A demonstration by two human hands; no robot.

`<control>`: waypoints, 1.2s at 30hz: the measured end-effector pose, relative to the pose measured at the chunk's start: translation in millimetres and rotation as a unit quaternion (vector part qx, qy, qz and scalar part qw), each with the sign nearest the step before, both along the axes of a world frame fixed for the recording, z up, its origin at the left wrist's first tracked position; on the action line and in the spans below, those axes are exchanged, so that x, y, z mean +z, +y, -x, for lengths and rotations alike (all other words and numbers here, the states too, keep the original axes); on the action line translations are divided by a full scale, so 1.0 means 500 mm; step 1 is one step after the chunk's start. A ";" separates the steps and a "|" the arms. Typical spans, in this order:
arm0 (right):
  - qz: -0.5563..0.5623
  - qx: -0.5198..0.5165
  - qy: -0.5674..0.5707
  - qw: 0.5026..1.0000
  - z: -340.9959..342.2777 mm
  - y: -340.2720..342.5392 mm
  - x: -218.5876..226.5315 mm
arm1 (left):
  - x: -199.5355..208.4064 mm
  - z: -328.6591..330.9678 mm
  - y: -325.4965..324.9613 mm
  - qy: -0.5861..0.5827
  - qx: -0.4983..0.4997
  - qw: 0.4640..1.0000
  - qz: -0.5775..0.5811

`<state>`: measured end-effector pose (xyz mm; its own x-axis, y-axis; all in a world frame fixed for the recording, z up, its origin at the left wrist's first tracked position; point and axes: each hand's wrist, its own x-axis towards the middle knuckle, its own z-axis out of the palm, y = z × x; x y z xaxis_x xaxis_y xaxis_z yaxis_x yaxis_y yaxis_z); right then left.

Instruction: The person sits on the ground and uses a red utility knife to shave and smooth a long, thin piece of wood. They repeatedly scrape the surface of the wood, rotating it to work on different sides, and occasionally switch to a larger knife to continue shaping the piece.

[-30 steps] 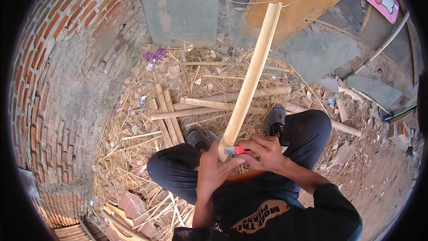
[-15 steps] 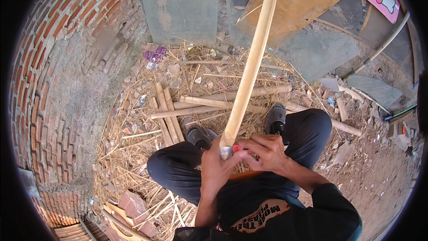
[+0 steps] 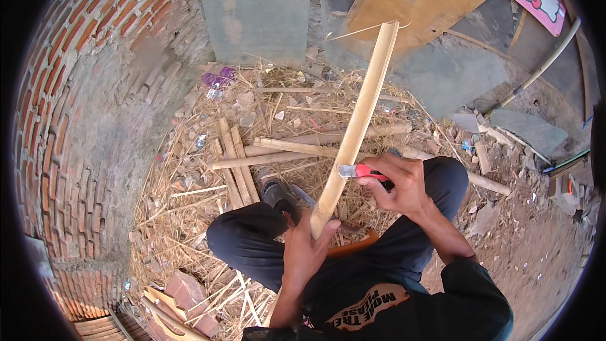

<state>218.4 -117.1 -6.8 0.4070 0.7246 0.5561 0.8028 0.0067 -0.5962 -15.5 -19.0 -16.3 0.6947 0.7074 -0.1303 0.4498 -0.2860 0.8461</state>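
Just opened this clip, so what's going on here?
A person sits low, with the left hand holding the near end of a long split bamboo piece, which slants up and away. The right hand grips a red cutter knife, its blade out and seemingly set against the piece, a little beyond the left hand. More bamboo pieces lie on the straw ahead, and a brick wall stands to the left.
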 end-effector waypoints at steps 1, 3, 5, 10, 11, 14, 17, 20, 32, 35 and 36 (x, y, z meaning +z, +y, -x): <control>-0.016 -0.007 0.012 1.000 -0.008 0.002 -0.002 | -0.002 0.004 -0.004 0.001 -0.002 1.000 0.003; -0.007 -0.037 0.029 0.999 -0.053 0.009 0.004 | 0.000 0.016 -0.012 0.004 0.000 1.000 0.014; 0.032 -0.021 0.019 0.999 -0.063 0.012 0.020 | 0.012 0.028 -0.020 0.006 0.004 1.000 0.029; 0.009 -0.026 0.013 1.000 -0.113 0.040 0.028 | -0.004 0.060 -0.021 0.046 0.016 0.998 0.040; 0.016 -0.043 0.025 0.999 -0.133 0.047 0.034 | -0.005 0.066 -0.023 0.065 0.015 0.997 0.043; 0.016 -0.037 0.012 0.999 -0.175 0.069 0.045 | -0.005 0.090 -0.036 0.047 0.029 0.996 0.068; 0.018 -0.052 0.012 0.998 -0.225 0.103 0.056 | 0.005 0.115 -0.042 0.069 0.041 0.992 0.101; 0.042 -0.187 0.008 0.981 -0.330 0.131 0.059 | 0.008 0.160 -0.057 0.104 0.003 0.981 0.163; 0.502 -0.112 -0.074 0.854 -0.426 0.047 0.015 | -0.034 0.196 0.015 0.033 0.104 0.988 0.109; 0.588 -0.074 -0.085 0.801 -0.393 0.043 0.005 | -0.039 0.173 0.034 -0.003 0.091 0.990 0.104; 0.582 -0.069 -0.083 0.806 -0.386 0.038 0.004 | -0.036 0.163 0.039 -0.009 0.085 0.991 0.106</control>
